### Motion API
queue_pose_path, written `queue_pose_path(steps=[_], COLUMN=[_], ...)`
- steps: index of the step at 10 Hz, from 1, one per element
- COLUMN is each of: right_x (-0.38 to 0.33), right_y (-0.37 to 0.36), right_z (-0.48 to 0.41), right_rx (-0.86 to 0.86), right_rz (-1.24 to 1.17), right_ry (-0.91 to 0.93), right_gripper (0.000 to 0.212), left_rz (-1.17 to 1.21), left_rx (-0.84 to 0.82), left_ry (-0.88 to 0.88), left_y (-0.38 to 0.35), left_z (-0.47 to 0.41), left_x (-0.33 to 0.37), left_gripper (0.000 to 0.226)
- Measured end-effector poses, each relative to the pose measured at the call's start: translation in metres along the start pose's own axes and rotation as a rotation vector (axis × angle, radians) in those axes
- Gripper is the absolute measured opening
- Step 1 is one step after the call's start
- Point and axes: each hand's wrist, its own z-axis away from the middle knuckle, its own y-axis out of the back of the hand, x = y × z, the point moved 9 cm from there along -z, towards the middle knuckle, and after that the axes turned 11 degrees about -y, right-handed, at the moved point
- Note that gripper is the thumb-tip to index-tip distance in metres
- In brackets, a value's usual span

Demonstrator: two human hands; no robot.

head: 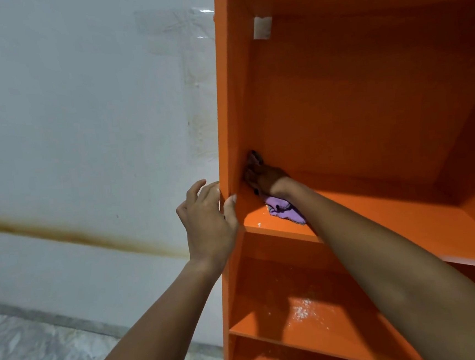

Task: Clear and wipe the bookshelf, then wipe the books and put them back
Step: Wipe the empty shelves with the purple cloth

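White wall (80, 107) behind an orange bookshelf (338, 99), apparently cleared (no books in view). Fingers of the right hand (265, 177) bunch a purple cloth (283, 208) into the shelf's rear corner. Beside them, the left hand (208, 222) clasps the side panel (227, 94). Below the fingers, a dusty lower shelf (302, 312) probably awaits wiping, and the books are still to be done.

Your left hand (208, 225) pinches the side panel (228, 108) (thumb inside, fingers (202, 188) outside); your right arm (380, 253) reaches past it, the right hand (265, 179) bunching the cloth (285, 211) under curled fingers.
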Motion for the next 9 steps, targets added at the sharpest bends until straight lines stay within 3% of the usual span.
queue_pose_path(steps=[3, 5, 7, 8, 9], right_x=[-0.011, -0.028, -0.031, -0.008, 0.028], right_y=[-0.008, -0.019, -0.032, -0.029, -0.013], right_z=[0.105, 0.18, 0.222, 0.238, 0.249], right_rx=[0.014, 0.176, 0.342, 0.479, 0.556], right_rz=[0.005, 0.033, 0.262, 0.49, 0.564], right_ry=[0.13, 0.337, 0.481, 0.539, 0.446], right_gripper=[0.024, 0.039, 0.051, 0.046, 0.059], left_rz=[0.022, -0.004, 0.018, 0.103, 0.222], left_rx=[-0.082, -0.168, -0.283, -0.316, -0.366], left_ry=[0.099, 0.245, 0.326, 0.362, 0.407], left_y=[0.002, 0.003, 0.002, 0.009, 0.009], left_z=[-0.002, 0.0, 0.024, 0.038, 0.048], left_x=[0.001, -0.003, -0.012, -0.012, -0.011], left_gripper=[0.023, 0.033, 0.046, 0.044, 0.045])
